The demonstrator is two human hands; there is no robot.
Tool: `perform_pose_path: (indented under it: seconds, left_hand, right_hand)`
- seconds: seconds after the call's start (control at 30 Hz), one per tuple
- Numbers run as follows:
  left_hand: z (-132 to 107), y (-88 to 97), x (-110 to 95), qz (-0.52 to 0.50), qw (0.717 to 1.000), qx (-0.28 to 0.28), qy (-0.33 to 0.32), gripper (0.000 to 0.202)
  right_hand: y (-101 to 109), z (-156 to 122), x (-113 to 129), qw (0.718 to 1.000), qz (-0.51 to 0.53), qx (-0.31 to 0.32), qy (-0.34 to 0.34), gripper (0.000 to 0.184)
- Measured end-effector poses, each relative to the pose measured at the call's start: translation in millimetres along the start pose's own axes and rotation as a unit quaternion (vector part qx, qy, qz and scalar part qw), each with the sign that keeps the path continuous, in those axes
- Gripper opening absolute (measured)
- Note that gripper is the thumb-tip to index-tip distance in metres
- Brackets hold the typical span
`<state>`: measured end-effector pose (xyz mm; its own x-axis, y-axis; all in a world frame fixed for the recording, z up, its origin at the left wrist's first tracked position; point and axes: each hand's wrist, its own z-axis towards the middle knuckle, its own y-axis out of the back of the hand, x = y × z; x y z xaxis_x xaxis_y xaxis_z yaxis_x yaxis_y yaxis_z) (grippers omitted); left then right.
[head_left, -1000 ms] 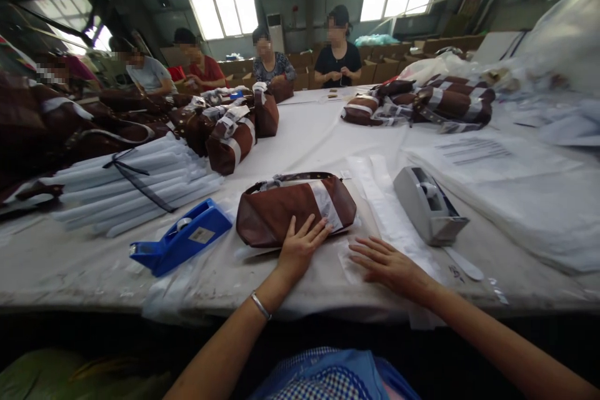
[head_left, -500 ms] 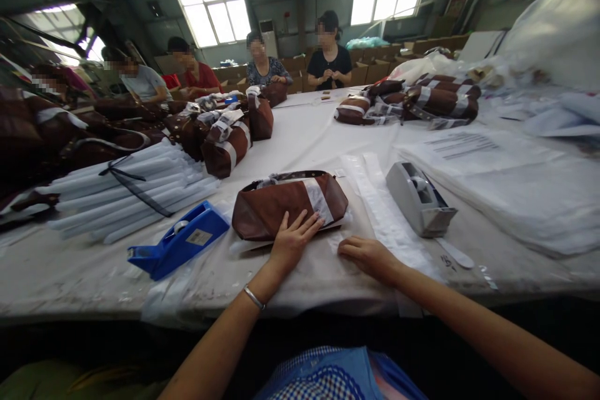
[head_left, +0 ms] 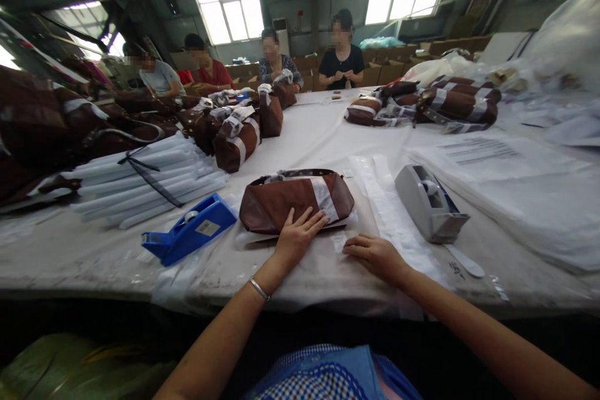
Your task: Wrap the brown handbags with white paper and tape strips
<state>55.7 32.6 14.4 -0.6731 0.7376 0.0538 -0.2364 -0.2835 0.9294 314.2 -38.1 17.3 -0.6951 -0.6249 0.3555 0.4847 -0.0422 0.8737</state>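
A brown leather bag [head_left: 281,203] with a white wrap band lies on the white table [head_left: 84,256] in front of me. My left hand [head_left: 296,236] rests flat on its near edge, fingers spread. My right hand [head_left: 375,255] lies on the table just right of the bag, fingers curled down onto a small clear plastic piece [head_left: 338,241]. I cannot tell whether it grips the plastic.
A blue tape dispenser [head_left: 190,236] sits left of the bag and a grey tape dispenser [head_left: 427,203] to the right. White rolled bundles [head_left: 140,181] and more brown bags [head_left: 237,137] lie at left; a bag pile [head_left: 435,103] far right. Several people sit along the far side.
My right hand has gone from flat with fingers stretched out to curled, and has slid a little towards the bag. My left hand stays on the bag.
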Motion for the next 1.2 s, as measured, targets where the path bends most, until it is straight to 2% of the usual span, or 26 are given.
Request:
perform_pose_path:
  seconds: [0.1, 0.17, 0.23, 0.37, 0.47, 0.6, 0.73, 0.9, 1.0, 1.1, 1.2]
  left_hand:
    - [0, -0.2, 0, 0.002, 1.0, 0.0, -0.002, 0.063]
    - [0, -0.4, 0, 0.005, 1.0, -0.001, -0.002, 0.063]
    - [0, -0.9, 0, 0.005, 1.0, -0.003, 0.0, 0.062]
    - [-1, -2.4, 0, 0.012, 1.0, -0.007, -0.001, 0.06]
    - [0, -2.8, 1, 0.016, 1.0, -0.008, -0.003, 0.06]
    - [1, -0.9, 0, 0.007, 1.0, -0.005, 0.002, 0.059]
    - [1, 0.5, -1, 0.009, 1.0, -0.008, 0.009, 0.059]
    - [0, 0.6, -1, 0.018, 1.0, -0.015, 0.006, 0.06]
    - [0, 0.0, 0, 0.023, 1.0, -0.014, -0.003, 0.06]
    - [-1, -2.4, 0, 0.023, 1.0, -0.019, -0.006, 0.056]
    - [-3, -6.0, -2, 0.025, 0.999, -0.029, -0.009, 0.051]
  right_hand:
    - [-1, 3, 10, 0.995, 0.045, -0.063, -0.059, 0.024]
    - [-4, 4, 13, 0.99, 0.08, -0.077, -0.085, 0.021]
    - [-10, 5, 11, 0.989, 0.089, -0.083, -0.082, 0.026]
    - [-16, 6, 4, 0.993, 0.035, -0.105, -0.043, 0.052]
    - [-11, 6, 3, 0.993, -0.02, -0.112, -0.02, 0.056]
    - [-4, 5, 8, 0.989, -0.061, -0.133, 0.006, 0.049]
    - [-7, -1, 16, 0.986, -0.102, -0.115, 0.059, 0.036]
    - [-14, -6, 16, 0.982, -0.061, -0.094, 0.154, 0.036]
    - [-8, -1, 15, 0.975, -0.04, -0.063, 0.21, 0.036]
    - [7, 12, 16, 0.973, -0.046, -0.058, 0.219, 0.034]
    - [24, 29, 14, 0.977, -0.05, -0.095, 0.183, 0.03]
